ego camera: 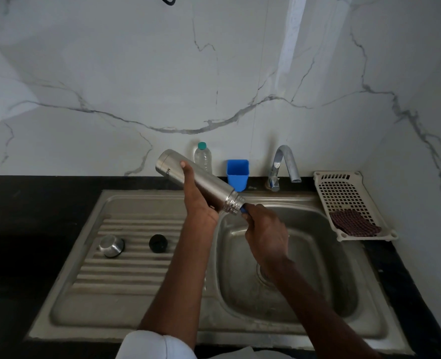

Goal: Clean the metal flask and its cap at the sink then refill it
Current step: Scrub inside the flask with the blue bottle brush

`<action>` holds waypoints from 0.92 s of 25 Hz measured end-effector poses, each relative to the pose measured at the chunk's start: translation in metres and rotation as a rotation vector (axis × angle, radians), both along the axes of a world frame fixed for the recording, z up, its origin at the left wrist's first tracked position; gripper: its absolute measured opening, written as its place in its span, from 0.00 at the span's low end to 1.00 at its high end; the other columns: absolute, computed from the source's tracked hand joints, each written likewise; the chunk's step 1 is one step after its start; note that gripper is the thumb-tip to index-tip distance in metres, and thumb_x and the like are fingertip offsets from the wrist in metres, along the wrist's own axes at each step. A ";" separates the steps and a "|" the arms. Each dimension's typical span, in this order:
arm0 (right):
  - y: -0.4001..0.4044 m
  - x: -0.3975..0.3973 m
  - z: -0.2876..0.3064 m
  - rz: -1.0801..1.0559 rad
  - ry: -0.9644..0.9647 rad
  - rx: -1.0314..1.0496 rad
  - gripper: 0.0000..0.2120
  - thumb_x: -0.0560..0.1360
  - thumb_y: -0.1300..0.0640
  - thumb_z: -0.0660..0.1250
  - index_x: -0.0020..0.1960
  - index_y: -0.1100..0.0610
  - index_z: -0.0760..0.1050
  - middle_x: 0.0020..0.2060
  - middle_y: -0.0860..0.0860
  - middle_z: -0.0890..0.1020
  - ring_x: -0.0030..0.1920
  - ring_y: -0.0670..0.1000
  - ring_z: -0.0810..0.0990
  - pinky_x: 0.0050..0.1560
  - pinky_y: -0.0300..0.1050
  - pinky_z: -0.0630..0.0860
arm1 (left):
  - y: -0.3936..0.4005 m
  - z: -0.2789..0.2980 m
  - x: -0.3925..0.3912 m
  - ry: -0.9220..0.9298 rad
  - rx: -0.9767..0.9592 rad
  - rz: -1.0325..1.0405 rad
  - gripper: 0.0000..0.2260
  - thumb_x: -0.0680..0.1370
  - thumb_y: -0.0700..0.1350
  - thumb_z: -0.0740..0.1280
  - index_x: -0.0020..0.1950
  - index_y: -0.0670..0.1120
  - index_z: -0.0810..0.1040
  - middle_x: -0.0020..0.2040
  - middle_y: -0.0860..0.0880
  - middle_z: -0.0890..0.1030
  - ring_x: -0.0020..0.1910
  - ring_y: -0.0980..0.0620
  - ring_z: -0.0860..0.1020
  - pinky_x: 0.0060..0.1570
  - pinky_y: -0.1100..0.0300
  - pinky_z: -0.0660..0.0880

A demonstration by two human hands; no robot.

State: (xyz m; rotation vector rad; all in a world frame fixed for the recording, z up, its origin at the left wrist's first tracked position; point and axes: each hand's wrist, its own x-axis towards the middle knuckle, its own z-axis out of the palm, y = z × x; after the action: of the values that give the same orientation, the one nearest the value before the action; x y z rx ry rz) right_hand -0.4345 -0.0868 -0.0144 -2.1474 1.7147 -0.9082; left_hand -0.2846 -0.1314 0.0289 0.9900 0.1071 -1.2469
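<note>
Now the left hand point(197, 200) grips the metal flask point(197, 181) just above the frame's centre, fingers wrapped round its body, thumb tip showing on top. The flask is tilted, base toward the upper left, open threaded mouth pointing down and right over the sink point(286, 257) basin. Right at that mouth, the right hand point(266, 233) closes its fingers round a blue handle point(243, 209); only a short bit of it shows between fist and flask, and what is on its end I cannot tell. Over on the ribbed drainboard at left centre lie the steel cap point(111, 245) and, beside it but apart, a black stopper point(158, 243). Along the back wall stand a clear plastic bottle point(203, 158), a blue cup point(237, 174) and the tap point(284, 165). On the dark worktop point(19, 216) at the right, a white basket point(343, 193) holds a dark cloth point(354, 222).
</note>
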 end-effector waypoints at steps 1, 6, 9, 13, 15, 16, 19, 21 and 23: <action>0.001 0.001 0.002 -0.031 -0.023 -0.003 0.10 0.80 0.58 0.68 0.60 0.52 0.80 0.47 0.50 0.84 0.45 0.52 0.82 0.40 0.45 0.74 | 0.001 -0.001 -0.001 -0.005 -0.011 0.005 0.35 0.73 0.67 0.74 0.71 0.49 0.70 0.62 0.39 0.81 0.58 0.38 0.82 0.65 0.36 0.78; 0.008 0.010 0.004 -0.044 0.071 -0.016 0.09 0.77 0.59 0.70 0.57 0.52 0.81 0.41 0.51 0.84 0.38 0.53 0.81 0.37 0.43 0.69 | 0.000 0.010 -0.011 0.028 0.038 0.087 0.31 0.75 0.69 0.71 0.66 0.48 0.71 0.58 0.40 0.81 0.55 0.39 0.82 0.61 0.40 0.80; -0.001 0.016 0.010 0.055 0.002 0.126 0.07 0.80 0.52 0.65 0.50 0.50 0.81 0.38 0.50 0.83 0.37 0.54 0.81 0.36 0.45 0.72 | -0.002 0.014 -0.012 -0.083 0.091 0.163 0.31 0.72 0.70 0.73 0.59 0.45 0.76 0.52 0.43 0.85 0.47 0.43 0.87 0.51 0.46 0.85; -0.019 -0.054 -0.002 0.274 -0.171 0.423 0.14 0.82 0.55 0.65 0.37 0.52 0.77 0.31 0.49 0.78 0.33 0.47 0.76 0.39 0.50 0.74 | 0.005 0.012 0.030 -0.167 -0.125 0.237 0.31 0.78 0.70 0.66 0.69 0.47 0.75 0.53 0.42 0.85 0.48 0.45 0.87 0.47 0.50 0.84; -0.015 -0.070 -0.015 0.229 -0.215 0.471 0.14 0.81 0.57 0.67 0.37 0.58 0.78 0.30 0.53 0.77 0.31 0.45 0.72 0.37 0.48 0.69 | 0.008 0.006 0.039 -0.167 -0.155 0.273 0.29 0.78 0.70 0.65 0.67 0.49 0.75 0.56 0.41 0.84 0.51 0.44 0.87 0.48 0.50 0.83; -0.014 -0.059 -0.017 0.219 -0.199 0.458 0.14 0.81 0.57 0.67 0.37 0.58 0.77 0.29 0.52 0.77 0.32 0.47 0.72 0.37 0.48 0.68 | 0.008 0.003 0.034 -0.150 -0.147 0.267 0.27 0.78 0.70 0.66 0.64 0.49 0.76 0.54 0.41 0.85 0.48 0.45 0.87 0.47 0.51 0.83; -0.019 -0.015 -0.017 0.310 -0.184 0.433 0.16 0.81 0.57 0.66 0.34 0.53 0.75 0.30 0.49 0.77 0.34 0.51 0.75 0.40 0.52 0.72 | 0.007 -0.001 0.012 -0.115 -0.108 0.242 0.26 0.78 0.69 0.67 0.60 0.48 0.77 0.44 0.44 0.85 0.40 0.47 0.86 0.42 0.52 0.83; -0.028 -0.033 -0.013 0.358 -0.210 0.431 0.16 0.81 0.59 0.66 0.35 0.50 0.76 0.31 0.47 0.77 0.34 0.48 0.74 0.40 0.49 0.71 | 0.007 -0.003 0.020 -0.084 -0.142 0.245 0.29 0.77 0.70 0.67 0.64 0.47 0.77 0.44 0.44 0.85 0.41 0.46 0.86 0.43 0.51 0.83; -0.027 -0.071 -0.017 0.334 -0.145 0.382 0.14 0.82 0.57 0.66 0.39 0.45 0.77 0.32 0.46 0.78 0.35 0.47 0.76 0.39 0.45 0.70 | 0.009 -0.006 0.035 -0.057 -0.137 0.302 0.31 0.77 0.71 0.67 0.66 0.47 0.76 0.49 0.43 0.84 0.43 0.46 0.86 0.44 0.51 0.83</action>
State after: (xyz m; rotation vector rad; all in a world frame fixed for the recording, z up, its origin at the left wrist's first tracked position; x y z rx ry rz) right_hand -0.5059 -0.1133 -0.0318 -1.9732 1.2839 -0.5745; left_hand -0.2500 -0.1224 0.0225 0.8537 0.1205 -0.9365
